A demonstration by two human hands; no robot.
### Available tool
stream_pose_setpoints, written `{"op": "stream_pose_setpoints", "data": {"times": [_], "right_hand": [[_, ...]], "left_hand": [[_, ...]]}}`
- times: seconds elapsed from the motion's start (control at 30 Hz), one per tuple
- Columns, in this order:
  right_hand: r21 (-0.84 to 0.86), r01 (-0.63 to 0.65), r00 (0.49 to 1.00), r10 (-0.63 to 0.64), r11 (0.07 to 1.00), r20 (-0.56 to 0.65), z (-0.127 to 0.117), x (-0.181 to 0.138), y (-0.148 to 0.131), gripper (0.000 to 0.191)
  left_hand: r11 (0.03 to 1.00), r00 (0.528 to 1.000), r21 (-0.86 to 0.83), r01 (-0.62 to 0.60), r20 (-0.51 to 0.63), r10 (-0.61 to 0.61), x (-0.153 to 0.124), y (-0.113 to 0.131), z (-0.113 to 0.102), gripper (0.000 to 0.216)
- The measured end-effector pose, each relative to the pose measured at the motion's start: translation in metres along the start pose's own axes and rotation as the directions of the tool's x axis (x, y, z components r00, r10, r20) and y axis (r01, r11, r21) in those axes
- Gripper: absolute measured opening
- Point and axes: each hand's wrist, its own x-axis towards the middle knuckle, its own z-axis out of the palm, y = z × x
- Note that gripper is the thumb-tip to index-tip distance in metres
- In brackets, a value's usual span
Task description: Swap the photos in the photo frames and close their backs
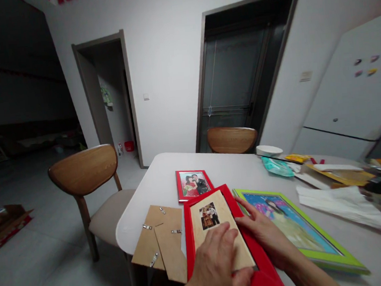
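A large red picture frame (268, 268) lies at the near edge of the table, tilted. Inside it sits a cream-coloured panel (203, 240) with a small dark photo (210, 215) on it. My left hand (215, 259) rests on the panel, its fingers stretched over the surface. Around the frame's right edge, my right hand (264, 232) has its thumb and fingers closed. To the left lies a brown backing board (146, 244) with metal clips and a stand flap. A smaller red framed photo (194, 184) of a couple is just beyond. On the right is a green-framed picture (285, 221).
The white table (166, 172) has wooden chairs (83, 171) at its left and far sides. A white bowl (268, 150), a teal packet (276, 166), white paper (343, 204) and other clutter cover the right part. A cardboard box (8, 225) stands on the floor.
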Motion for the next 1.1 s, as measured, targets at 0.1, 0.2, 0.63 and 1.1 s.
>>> {"op": "stream_pose_setpoints", "data": {"times": [0.1, 0.2, 0.63, 1.1], "right_hand": [[-0.061, 0.042, 0.999, -0.042, 0.997, 0.0, -0.004, 0.004, 0.004, 0.077], [-0.362, 0.07, 0.996, -0.087, 0.93, -0.031, -0.014, 0.012, 0.011, 0.07], [-0.967, 0.09, 0.97, -0.242, 0.239, 0.031, -0.024, 0.028, 0.064, 0.04], [-0.775, 0.286, 0.94, -0.321, 0.564, 0.113, 0.005, 0.016, 0.072, 0.043]], "left_hand": [[0.992, 0.99, 0.039, -0.122, -0.06, 0.124, -0.003, -0.005, -0.008, 0.045], [0.998, 0.961, 0.034, -0.052, -0.268, 0.059, -0.009, -0.012, -0.021, 0.043], [0.833, 0.811, -0.174, 0.525, -0.194, -0.552, -0.068, -0.072, -0.055, 0.051], [0.856, 0.839, -0.136, 0.499, -0.171, -0.516, -0.059, -0.068, -0.053, 0.052]]}}
